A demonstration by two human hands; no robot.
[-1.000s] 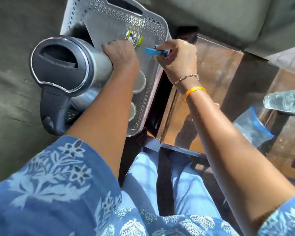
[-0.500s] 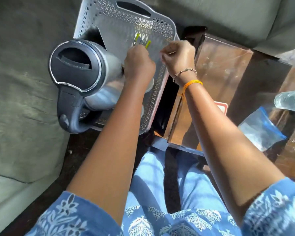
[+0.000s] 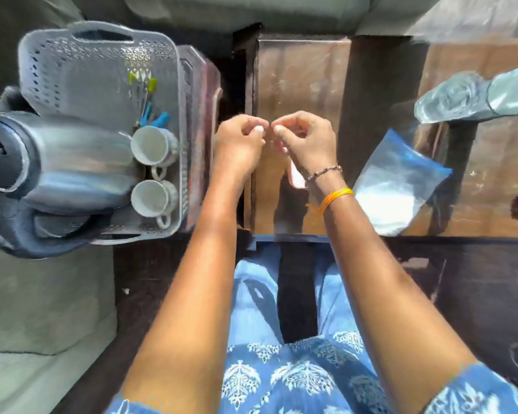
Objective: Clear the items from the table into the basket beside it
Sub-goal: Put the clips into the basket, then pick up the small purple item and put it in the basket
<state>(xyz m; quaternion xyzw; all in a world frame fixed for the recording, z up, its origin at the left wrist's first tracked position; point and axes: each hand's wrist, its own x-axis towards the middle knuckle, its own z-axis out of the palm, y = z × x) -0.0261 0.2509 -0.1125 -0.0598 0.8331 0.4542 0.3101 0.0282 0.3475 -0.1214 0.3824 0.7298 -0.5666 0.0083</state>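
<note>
Brown table (image 3: 299,85), possibly unlabelled bag (image 3: 401,180)

No legible text, labels, brands or nos. on any obj. in view.

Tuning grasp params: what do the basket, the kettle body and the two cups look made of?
Basket: light grey moulded plastic, matte, going by its perforated walls and cut-out handle.
Kettle: likely brushed stainless steel body with streaky highlights; lid and handle look like black plastic.
Two cups: white, glossy, probably glazed ceramic, though hard plastic can't be ruled out.
</note>
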